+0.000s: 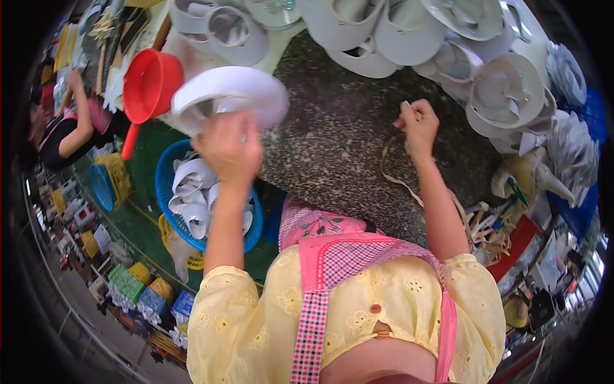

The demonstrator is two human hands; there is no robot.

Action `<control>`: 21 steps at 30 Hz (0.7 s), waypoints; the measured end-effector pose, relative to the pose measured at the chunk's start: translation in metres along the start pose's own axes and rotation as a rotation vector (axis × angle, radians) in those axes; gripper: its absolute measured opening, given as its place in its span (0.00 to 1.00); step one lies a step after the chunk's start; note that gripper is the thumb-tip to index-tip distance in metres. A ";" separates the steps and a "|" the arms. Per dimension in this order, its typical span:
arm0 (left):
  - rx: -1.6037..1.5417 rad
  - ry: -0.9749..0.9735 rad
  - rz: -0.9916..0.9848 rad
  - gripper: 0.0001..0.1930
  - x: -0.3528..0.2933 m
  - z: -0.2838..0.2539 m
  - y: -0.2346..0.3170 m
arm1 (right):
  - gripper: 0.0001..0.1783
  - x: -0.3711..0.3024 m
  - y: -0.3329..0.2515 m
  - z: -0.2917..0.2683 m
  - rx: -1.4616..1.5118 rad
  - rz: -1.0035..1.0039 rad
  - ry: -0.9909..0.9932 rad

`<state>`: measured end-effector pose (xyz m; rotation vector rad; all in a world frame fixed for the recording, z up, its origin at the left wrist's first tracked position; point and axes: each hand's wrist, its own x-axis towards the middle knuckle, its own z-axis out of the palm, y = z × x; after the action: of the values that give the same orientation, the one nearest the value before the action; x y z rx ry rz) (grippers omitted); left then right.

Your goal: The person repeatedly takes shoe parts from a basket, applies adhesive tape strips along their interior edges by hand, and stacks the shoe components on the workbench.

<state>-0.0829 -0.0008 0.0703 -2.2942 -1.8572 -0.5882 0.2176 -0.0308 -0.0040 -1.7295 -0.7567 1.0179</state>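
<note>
My left hand [231, 146] is closed on a white sun visor [256, 86], holding it up over the left edge of the dark speckled worktop [332, 134]. Motion smears the visor's outline. Over the right part of the worktop, my right hand [420, 125] is closed, its thumb and forefinger pinched together. A small pale bit shows at the fingertips, too small to name. Below that hand a narrow cream strip [398, 182] runs along the worktop toward a heap of similar strips [489, 233] beside my right forearm.
White visors [409, 32] line the worktop's far and right sides. A red dipper [150, 83] sits at the left. Below it, a blue basket [165, 211] holds curled white pieces [194, 176]. Another person [73, 131] is at far left. A light-coloured horn-shaped object [527, 176] stands at right.
</note>
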 end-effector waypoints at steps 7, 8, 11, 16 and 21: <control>0.270 -0.397 -0.126 0.13 -0.028 0.029 -0.094 | 0.09 -0.028 -0.008 0.027 0.013 0.027 -0.345; 0.221 -0.300 -0.104 0.14 -0.020 0.025 -0.084 | 0.09 -0.026 -0.001 0.026 -0.032 -0.001 -0.362; 0.106 -0.199 -0.090 0.15 0.002 0.021 -0.056 | 0.09 -0.033 0.005 0.024 -0.049 0.035 -0.339; -0.164 -0.035 0.107 0.21 0.066 0.108 -0.062 | 0.07 -0.038 -0.010 0.038 -0.065 0.013 -0.449; -0.058 -0.220 0.007 0.18 0.090 0.112 -0.059 | 0.05 -0.040 -0.026 0.025 -0.153 -0.008 -0.401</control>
<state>-0.1006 0.1334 -0.0067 -2.4912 -1.9473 -0.4073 0.1758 -0.0444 0.0273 -1.6657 -1.1176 1.3522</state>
